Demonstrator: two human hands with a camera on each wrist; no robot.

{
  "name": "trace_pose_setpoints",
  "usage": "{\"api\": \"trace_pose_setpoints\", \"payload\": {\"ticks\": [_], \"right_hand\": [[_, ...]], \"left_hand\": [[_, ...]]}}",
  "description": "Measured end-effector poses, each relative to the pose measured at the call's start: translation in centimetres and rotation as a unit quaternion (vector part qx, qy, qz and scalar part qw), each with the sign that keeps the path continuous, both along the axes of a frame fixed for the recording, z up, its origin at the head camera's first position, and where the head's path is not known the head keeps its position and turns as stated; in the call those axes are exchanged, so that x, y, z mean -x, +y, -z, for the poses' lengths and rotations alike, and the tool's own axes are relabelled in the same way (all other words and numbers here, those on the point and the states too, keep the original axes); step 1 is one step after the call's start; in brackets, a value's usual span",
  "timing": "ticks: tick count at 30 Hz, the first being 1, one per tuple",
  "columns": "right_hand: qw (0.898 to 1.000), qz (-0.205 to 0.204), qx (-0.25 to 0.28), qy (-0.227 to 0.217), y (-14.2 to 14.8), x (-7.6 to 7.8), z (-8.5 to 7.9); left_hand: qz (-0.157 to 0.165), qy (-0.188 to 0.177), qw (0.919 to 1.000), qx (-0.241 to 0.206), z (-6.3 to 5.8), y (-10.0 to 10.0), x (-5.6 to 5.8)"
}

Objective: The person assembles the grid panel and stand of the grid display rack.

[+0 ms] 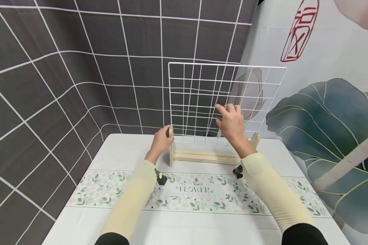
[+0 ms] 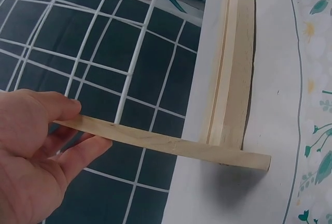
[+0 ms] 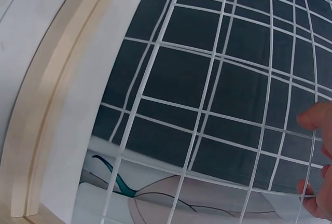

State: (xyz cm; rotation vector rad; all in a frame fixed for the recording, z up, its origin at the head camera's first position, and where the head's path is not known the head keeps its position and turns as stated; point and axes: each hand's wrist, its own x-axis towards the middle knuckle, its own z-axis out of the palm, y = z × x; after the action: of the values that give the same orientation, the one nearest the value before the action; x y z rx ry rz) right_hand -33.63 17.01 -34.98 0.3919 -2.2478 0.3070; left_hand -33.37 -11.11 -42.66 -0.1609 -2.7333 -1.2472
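Observation:
A white wire grid panel (image 1: 227,64) stands upright over a pale wooden stand (image 1: 207,158), between its two side pieces. With thumb and fingers my left hand (image 1: 161,141) pinches the upper end of the stand's left side piece (image 2: 171,145). My right hand (image 1: 232,122) grips wires of the grid panel near its middle, right of centre; in the right wrist view its thumb and fingers (image 3: 311,116) lie on both sides of a wire. In the head view, the right hand and forearm hide part of the stand's right side.
The white table (image 1: 125,149) carries a floral band (image 1: 196,204) lettered FLOWER. A dark gridded curtain (image 1: 104,37) hangs behind and to the left, and a white cloth with large painted leaves (image 1: 328,119) hangs at the right. Small black devices (image 1: 161,178) are on both wrists.

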Motion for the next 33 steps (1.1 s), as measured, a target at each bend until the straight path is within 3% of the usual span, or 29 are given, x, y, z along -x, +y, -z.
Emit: {"api": "trace_pose_setpoints", "payload": {"ticks": [14, 24, 28, 33], "right_hand": [[1.000, 0.006, -0.005, -0.011, 0.0, -0.1, 0.9], [1.000, 0.012, -0.004, -0.018, 0.2, -0.2, 1.0], [1.000, 0.012, -0.003, -0.010, 0.4, -0.2, 0.9], [1.000, 0.011, -0.012, -0.008, 0.4, -0.2, 1.0]], "left_hand": [[0.010, -0.005, 0.9999, -0.007, -0.4, -0.2, -0.1], [0.029, -0.045, 0.9984, -0.018, -1.2, -0.1, 0.1], [0.007, -0.009, 0.9993, -0.036, -2.1, 0.3, 0.3], [-0.033, 0.082, 0.9929, -0.080, -4.2, 1.2, -0.1]]}}
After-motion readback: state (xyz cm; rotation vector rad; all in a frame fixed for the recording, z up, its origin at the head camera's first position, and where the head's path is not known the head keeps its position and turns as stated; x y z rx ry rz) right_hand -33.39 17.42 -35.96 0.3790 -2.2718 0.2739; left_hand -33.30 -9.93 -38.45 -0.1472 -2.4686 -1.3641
